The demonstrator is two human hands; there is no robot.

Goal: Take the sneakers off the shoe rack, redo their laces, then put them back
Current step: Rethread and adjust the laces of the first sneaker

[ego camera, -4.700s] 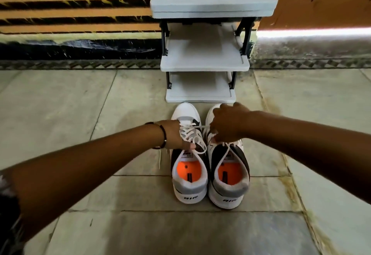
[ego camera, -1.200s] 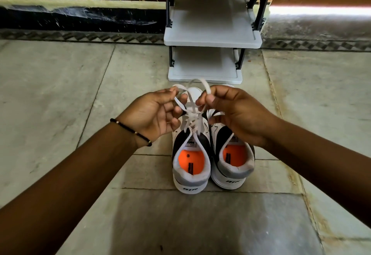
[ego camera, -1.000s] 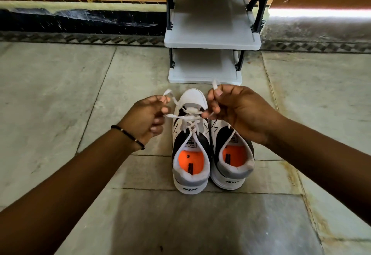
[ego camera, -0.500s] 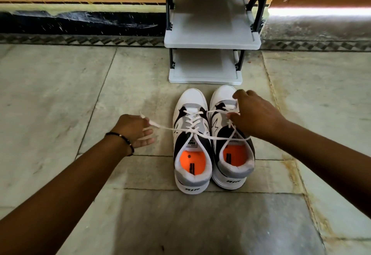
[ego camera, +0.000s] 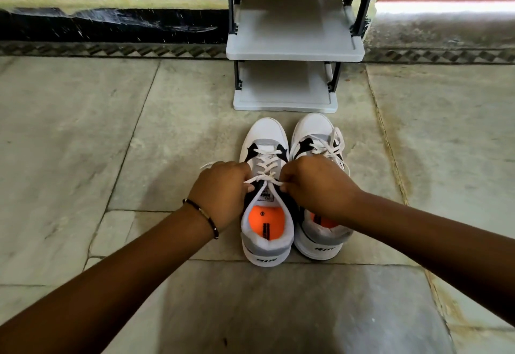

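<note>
The two sneakers stand side by side on the stone floor (ego camera: 83,136), toes pointing to the shoe rack (ego camera: 295,47), which is just behind them against the wall. The heels point toward you.

The left sneaker (ego camera: 266,231) is white with a grey band around the heel, black panels at the sides and a bright orange insole with a small black mark. On the heel you can read the letters "AIR". Its white lace (ego camera: 266,165) crosses the tongue several times and the crossings look even. The right sneaker (ego camera: 315,130) has the same colours; its lace (ego camera: 335,144) lies loose over the outer side, with loops hanging toward the floor.

Your left hand (ego camera: 221,189) is beside the left sneaker at the height of the top eyelets. Its fingers are curled and they pinch one end of the lace, which is pulled out to the side; a short piece of lace also comes out behind the hand. Your right hand (ego camera: 315,183) is over the gap between the two shoes and covers part of the right sneaker. Its grip is also clenched on the other end of the same lace. Between the two hands the lace is stretched across the tongue.

On your left wrist is a thin dark bracelet (ego camera: 202,217).
</note>
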